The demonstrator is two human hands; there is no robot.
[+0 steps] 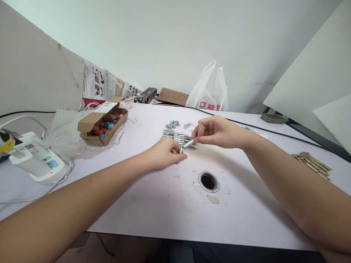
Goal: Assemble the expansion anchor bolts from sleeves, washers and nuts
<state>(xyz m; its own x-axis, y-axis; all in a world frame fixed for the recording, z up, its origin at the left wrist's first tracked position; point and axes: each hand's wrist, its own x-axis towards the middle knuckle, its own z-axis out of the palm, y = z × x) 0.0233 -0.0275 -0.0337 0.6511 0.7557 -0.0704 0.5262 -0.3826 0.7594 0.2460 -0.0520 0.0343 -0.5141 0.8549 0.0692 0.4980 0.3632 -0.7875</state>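
Observation:
My right hand [212,132] is closed in a pinch on a slim silver metal sleeve [188,144], which tilts down to the left. Close beside it, my left hand [168,153] pinches a short shiny metal piece [181,149]; the fingers cover most of it, so its kind does not show. The two parts come together or nearly touch. Just behind the hands lies a row of silver metal sleeves [175,136]. Beyond them are a cluster of hex nuts [172,124] and some loose thin washers [188,125].
A round cable hole [208,181] opens in the white table [153,204]. On the left stand a cardboard box [90,126] of colourful pieces and a white device [45,160]. Brass-coloured bolts [314,165] lie right, beyond my forearm. A plastic bag [207,91] stands behind.

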